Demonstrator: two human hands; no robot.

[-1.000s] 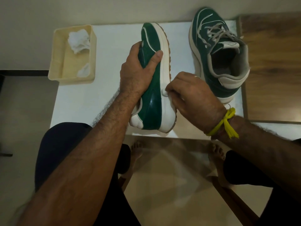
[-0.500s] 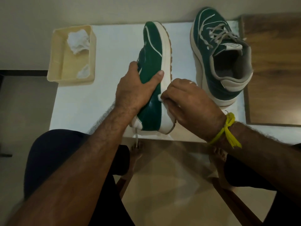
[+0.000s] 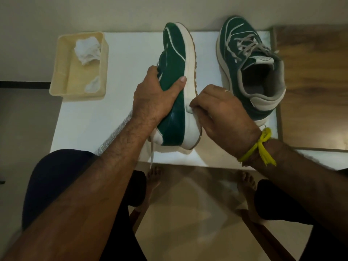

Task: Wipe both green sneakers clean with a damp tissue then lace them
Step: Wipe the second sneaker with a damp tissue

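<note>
Your left hand is clamped around the tipped sneaker, thumb across the green side panel, fingers wrapped round the far side. It holds the shoe on its side above the white table, sole facing right. Your right hand is closed in a pinch on a small wad of damp tissue, pressed against the white midsole near the heel end.

Progress, my read: you're mid-wipe on the first shoe and working the midsole. I can't tell how much of the upper is clean. A loose lace end hangs below its heel, so this one looks unlaced. The second sneaker stands upright at the right of the table, well clear of your hands, laces threaded but slack. Whether it has been wiped I can't tell. Lacing looks not yet finished on either shoe.

Outward: the cream tray at the table's left corner holds two crumpled tissues.

Versus a second ago: your left grip has slid from near the toe down toward mid-shoe, and the lace end now dangles in view. Your right hand stays on the same midsole stretch, shifted only slightly. The second sneaker and tray are unmoved.
</note>
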